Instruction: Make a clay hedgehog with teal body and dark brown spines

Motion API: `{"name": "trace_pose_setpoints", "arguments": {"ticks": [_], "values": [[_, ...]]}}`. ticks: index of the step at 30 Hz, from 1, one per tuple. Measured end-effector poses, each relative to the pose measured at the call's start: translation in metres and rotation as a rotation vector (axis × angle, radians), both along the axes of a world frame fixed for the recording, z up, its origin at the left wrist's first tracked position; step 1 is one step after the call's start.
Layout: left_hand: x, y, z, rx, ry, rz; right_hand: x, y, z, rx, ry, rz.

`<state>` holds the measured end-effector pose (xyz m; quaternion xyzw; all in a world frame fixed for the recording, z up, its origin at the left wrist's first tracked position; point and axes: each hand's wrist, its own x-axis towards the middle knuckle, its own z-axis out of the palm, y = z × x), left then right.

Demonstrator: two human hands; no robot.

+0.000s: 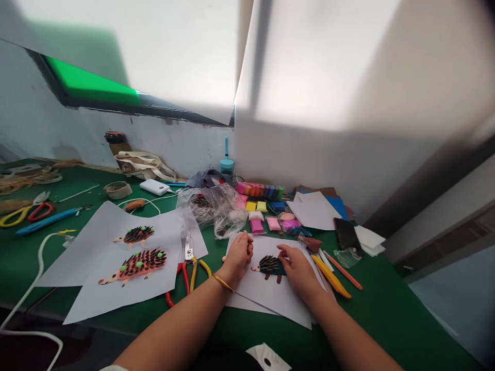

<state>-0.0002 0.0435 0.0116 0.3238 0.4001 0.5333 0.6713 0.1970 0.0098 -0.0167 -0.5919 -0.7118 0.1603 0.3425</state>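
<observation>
On a white sheet of paper (pixel 251 293) lies a small hedgehog picture (pixel 269 265), with a dark teal body, brown feet and dark, seed-like spines. My right hand (pixel 296 270) is at the hedgehog's rear end, its thumb and fingertips brought together on the spines; whatever is between them is too small to tell. Beside the hedgehog's snout, my left hand (pixel 238 255) is curled closed over the sheet's left part. Its fingers hide anything inside. A gold bangle (pixel 223 283) circles the left wrist.
Left of me lie two finished-looking hedgehog pictures (pixel 139 265) on paper and red-and-yellow scissors (pixel 188 270). Behind are a clear plastic bag (pixel 220 206) of dark pieces and coloured clay packets (pixel 257 225). To the right lie a yellow cutter (pixel 332 278), an orange stick (pixel 344 270) and a black phone (pixel 347 237).
</observation>
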Motion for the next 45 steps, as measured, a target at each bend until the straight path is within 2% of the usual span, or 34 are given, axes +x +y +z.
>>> {"name": "trace_pose_setpoints", "arguments": {"ticks": [5,8,14,18,21,24,28,35,38,41,43,45], "values": [[-0.002,0.0,-0.001,-0.035,-0.071,-0.041,0.005,0.0,-0.002,0.062,-0.007,-0.001],[-0.002,-0.002,0.001,-0.045,-0.167,-0.13,0.005,-0.001,0.002,0.143,-0.01,-0.014],[-0.001,-0.01,0.004,-0.014,-0.202,-0.357,-0.01,-0.009,0.027,0.258,-0.03,0.057],[0.002,-0.015,0.004,0.002,-0.156,-0.443,-0.03,-0.011,0.047,0.255,-0.037,0.131],[0.004,-0.018,0.006,0.012,-0.075,-0.448,-0.04,-0.008,0.055,0.209,-0.076,0.164],[0.004,-0.019,0.006,0.042,-0.027,-0.448,-0.042,-0.003,0.059,0.164,-0.089,0.186],[0.003,-0.02,0.005,0.08,0.007,-0.493,-0.039,-0.002,0.061,0.118,-0.003,0.243],[0.001,-0.019,0.003,0.256,0.145,-0.704,-0.028,-0.009,0.062,0.003,-0.069,0.271],[0.0,-0.021,0.007,0.263,0.112,-0.752,-0.025,-0.012,0.066,0.019,-0.107,0.295],[0.0,-0.02,0.009,0.181,0.059,-0.685,-0.02,-0.012,0.065,0.048,-0.047,0.218],[0.0,-0.016,0.009,0.133,0.035,-0.552,-0.013,-0.008,0.056,0.028,0.044,0.104],[-0.001,-0.01,0.006,0.095,0.0,-0.362,-0.003,-0.003,0.042,0.004,0.117,0.026]]}}
